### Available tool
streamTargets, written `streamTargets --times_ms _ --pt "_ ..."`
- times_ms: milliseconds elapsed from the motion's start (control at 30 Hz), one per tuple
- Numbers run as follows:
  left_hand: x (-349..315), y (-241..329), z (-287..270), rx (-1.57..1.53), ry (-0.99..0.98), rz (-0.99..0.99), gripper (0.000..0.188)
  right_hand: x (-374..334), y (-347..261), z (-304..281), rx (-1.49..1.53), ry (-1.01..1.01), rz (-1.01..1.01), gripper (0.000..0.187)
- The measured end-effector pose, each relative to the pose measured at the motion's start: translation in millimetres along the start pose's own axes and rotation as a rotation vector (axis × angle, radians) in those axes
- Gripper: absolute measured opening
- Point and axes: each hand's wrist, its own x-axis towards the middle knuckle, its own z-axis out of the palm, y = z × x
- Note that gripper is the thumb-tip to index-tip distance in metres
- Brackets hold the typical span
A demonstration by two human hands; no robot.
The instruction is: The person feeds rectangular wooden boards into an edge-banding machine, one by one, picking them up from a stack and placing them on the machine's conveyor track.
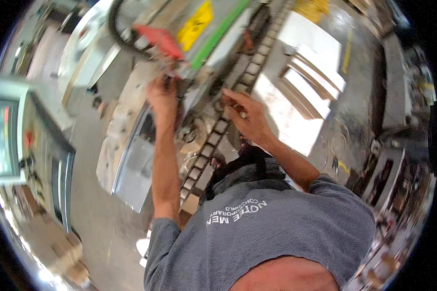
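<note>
My left hand (161, 94) reaches forward to the machine, just below a red part (162, 41). Its fingers are blurred against dark fittings, so I cannot see whether they grip anything. To the right, my right hand (250, 116) hovers by the chain conveyor (213, 138), its fingers curled in toward the thumb. Whatever they may hold is too small or hidden to make out. The conveyor, a row of pale block-like links, runs diagonally between my forearms.
Brown strips (308, 87) lie on a white panel (301, 128) at the right. A green bar (218, 34) and a yellow label (195, 25) mark the machine ahead. On the left stands a cabinet with a screen (2, 140); cardboard (48, 237) lies below it.
</note>
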Motion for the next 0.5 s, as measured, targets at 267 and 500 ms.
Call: streamTargets --times_ms 267,500 --pt "-70.2 48.4 -26.4 0.025 -0.012 0.048 0.029 -49.5 41.5 -164.0 -1.089 0.352 0.111 0.059" --pt "-102.1 62.2 -30.7 -0.080 0.080 0.038 0.021 -56.6 71.3 -187.5 -1.221 0.325 0.146 0.062"
